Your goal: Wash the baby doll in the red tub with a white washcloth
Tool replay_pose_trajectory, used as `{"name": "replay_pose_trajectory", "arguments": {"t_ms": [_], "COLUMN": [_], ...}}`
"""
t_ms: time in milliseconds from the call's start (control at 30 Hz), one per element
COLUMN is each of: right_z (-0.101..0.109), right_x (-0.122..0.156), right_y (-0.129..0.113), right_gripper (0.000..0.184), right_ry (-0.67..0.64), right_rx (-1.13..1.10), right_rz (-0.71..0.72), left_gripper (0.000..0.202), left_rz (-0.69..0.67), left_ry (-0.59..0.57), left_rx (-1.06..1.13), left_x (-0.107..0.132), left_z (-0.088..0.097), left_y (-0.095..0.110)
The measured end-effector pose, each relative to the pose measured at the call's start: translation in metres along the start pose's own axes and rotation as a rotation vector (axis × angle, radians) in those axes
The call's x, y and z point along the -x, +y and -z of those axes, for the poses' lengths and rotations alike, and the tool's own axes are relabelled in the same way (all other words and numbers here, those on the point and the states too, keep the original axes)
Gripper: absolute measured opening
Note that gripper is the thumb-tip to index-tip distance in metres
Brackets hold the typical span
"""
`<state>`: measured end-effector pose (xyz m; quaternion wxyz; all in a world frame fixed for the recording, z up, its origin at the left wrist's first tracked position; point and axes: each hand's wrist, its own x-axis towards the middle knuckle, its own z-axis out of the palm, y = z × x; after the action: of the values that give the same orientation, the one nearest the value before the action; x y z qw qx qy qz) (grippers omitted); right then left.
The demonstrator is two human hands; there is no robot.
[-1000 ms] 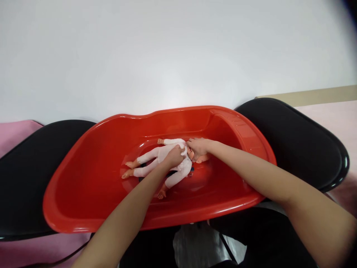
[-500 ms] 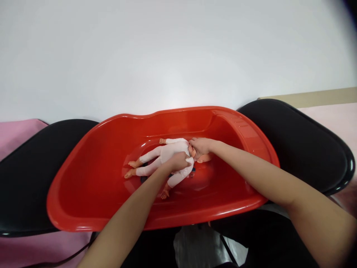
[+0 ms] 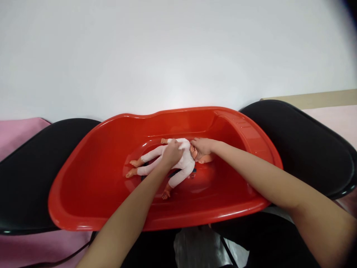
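Observation:
A baby doll in a white bodysuit lies on its back in the bottom of a red plastic baby tub, head to the right. My left hand rests on the doll's chest near its far shoulder, fingers curled against the white cloth. My right hand is wrapped round the doll's head and covers most of it. The doll's bare feet point left and one arm sticks out toward me.
The tub rests across two black chair seats, one on the left and one on the right. A white wall fills the background. Pink cloth shows at the far left. A dark cable runs under the tub's near edge.
My left hand has slid over the doll's chest, first down toward its near side, then up toward the far shoulder. My right hand has stayed on the head.

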<state>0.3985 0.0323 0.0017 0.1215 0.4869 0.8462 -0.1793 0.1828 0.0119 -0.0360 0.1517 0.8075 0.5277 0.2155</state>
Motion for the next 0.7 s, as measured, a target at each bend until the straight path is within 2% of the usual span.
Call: {"name": "replay_pose_trajectory", "arguments": {"t_ms": [33, 100, 233, 333, 500, 700], "right_z": [0.0, -0.002, -0.005, -0.006, -0.005, -0.006], "right_x": [0.0, 0.0, -0.001, -0.001, 0.001, -0.001], "right_y": [0.0, -0.001, -0.002, -0.003, -0.006, -0.003], "right_gripper": [0.078, 0.077, 0.077, 0.075, 0.077, 0.087], "right_ry": [-0.005, -0.009, 0.012, 0.008, 0.005, -0.005], "right_rx": [0.004, 0.017, 0.029, 0.035, 0.02, -0.008], "right_rz": [-0.005, 0.001, -0.001, -0.015, -0.028, -0.046], "left_gripper": [0.025, 0.035, 0.048, 0.051, 0.058, 0.054], "left_rz": [0.025, 0.049, -0.023, 0.002, 0.185, 0.33], "left_ry": [0.083, 0.112, -0.09, -0.133, -0.146, -0.173], "left_rx": [-0.006, -0.052, -0.243, -0.323, -0.427, -0.444], "left_x": [-0.002, -0.004, 0.004, 0.009, 0.012, 0.023], "left_z": [0.001, -0.001, -0.015, -0.017, -0.003, 0.014], "left_y": [-0.003, -0.008, -0.009, -0.015, -0.051, -0.093]}}
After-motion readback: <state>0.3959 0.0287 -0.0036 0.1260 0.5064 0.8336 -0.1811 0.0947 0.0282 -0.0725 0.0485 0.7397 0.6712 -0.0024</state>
